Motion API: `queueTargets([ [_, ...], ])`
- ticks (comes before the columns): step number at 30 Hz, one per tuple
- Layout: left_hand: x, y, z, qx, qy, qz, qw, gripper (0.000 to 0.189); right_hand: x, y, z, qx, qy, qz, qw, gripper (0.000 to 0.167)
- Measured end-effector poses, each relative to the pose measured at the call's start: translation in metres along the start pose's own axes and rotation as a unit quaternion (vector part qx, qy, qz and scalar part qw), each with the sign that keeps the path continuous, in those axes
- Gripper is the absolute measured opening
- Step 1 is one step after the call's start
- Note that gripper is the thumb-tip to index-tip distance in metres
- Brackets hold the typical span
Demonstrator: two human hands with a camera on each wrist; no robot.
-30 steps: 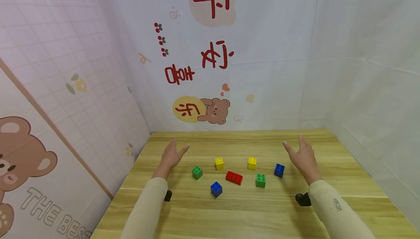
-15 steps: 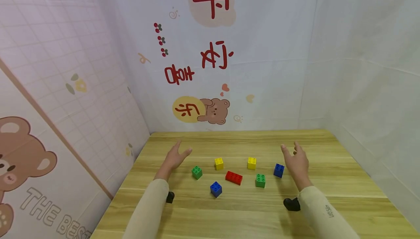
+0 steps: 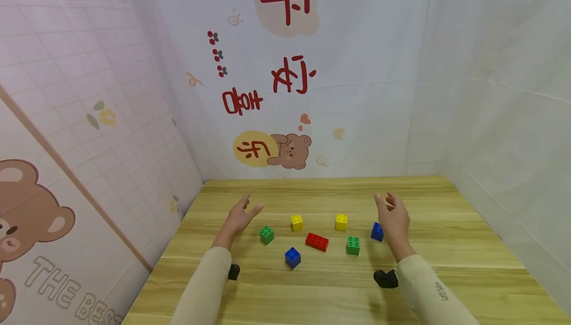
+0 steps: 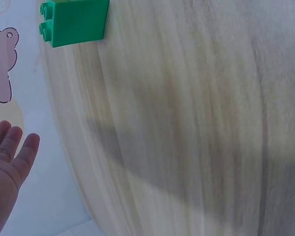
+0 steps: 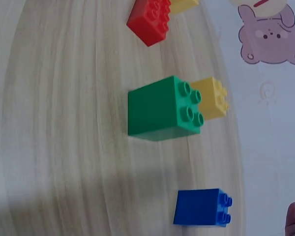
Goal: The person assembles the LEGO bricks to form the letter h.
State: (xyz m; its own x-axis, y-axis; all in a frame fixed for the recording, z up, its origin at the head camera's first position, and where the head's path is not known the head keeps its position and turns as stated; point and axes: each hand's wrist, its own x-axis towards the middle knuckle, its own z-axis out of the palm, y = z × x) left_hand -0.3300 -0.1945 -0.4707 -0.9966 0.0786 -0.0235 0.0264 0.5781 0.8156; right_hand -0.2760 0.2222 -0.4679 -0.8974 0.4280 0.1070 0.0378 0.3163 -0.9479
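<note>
My left hand (image 3: 238, 217) hovers above the table with thumb and fingers spread, holding nothing. Nearest to it is a green block (image 3: 266, 235), seen also at the top of the left wrist view. My right hand (image 3: 394, 221), fingers slightly bent and empty, hangs beside a blue block (image 3: 376, 232) and partly covers it. A second green block (image 3: 353, 245) and a yellow block (image 3: 341, 222) lie left of that hand. In the middle are a longer red block (image 3: 317, 242), another yellow block (image 3: 296, 223) and another blue block (image 3: 292, 257).
The wooden table (image 3: 312, 295) meets a white printed cloth (image 3: 366, 92) at its back and sides. Black wrist devices show under both sleeves, one of them a black camera piece (image 3: 385, 279) at the right wrist.
My right hand has moved left and a little nearer, to beside the blue block, its fingers bending more. The left hand has shifted slightly right. The blocks stay in place.
</note>
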Motion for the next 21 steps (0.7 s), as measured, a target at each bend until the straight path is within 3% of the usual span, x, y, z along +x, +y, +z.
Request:
queueTargets([
  [14, -0.002, -0.006, 0.006, -0.035, -0.003, 0.007, 0.9994, 0.083, -0.014, -0.010, 0.022, 0.029, -0.021, -0.021, 0.9991, 0.073],
  [21, -0.004, -0.007, 0.008, -0.048, -0.007, 0.011, 0.9988, 0.078, -0.030, -0.016, 0.040, 0.057, -0.049, -0.025, 0.9969, 0.070],
])
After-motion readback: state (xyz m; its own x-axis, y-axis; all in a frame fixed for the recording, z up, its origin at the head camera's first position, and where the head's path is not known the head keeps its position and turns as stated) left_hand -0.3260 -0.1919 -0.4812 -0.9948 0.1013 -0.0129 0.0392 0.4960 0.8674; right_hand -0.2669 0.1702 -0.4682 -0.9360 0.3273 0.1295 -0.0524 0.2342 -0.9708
